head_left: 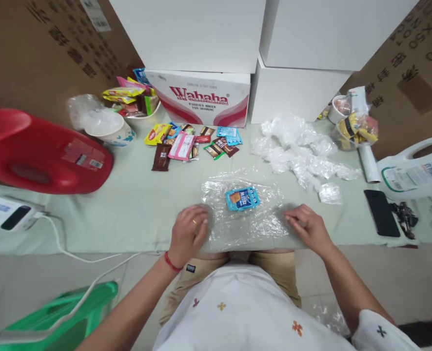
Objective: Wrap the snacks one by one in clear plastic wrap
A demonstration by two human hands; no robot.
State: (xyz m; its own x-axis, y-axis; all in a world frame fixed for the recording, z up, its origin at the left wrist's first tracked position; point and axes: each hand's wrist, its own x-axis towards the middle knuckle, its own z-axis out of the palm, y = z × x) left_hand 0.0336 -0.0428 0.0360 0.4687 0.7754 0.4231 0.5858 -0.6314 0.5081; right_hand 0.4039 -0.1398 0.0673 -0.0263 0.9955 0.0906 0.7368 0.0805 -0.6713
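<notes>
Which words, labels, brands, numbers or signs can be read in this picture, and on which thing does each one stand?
"Wahaha®": white-and-red box.
"PURIFIED WATER FOR DRINKING": same box.
"COCOA", small: brown packet.
"X50", part of longer numbers: right cardboard.
Too small or blurred for certain reading: blue packet on the clear film, other packets, red jug, white jug, white device, left cardboard.

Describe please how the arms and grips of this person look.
The left grip, an ungloved hand, has a gold-coloured ring and, at the wrist, a red bracelet. The right grip is bare; up that arm, a white sleeve bears a dark cross-like motif.
</notes>
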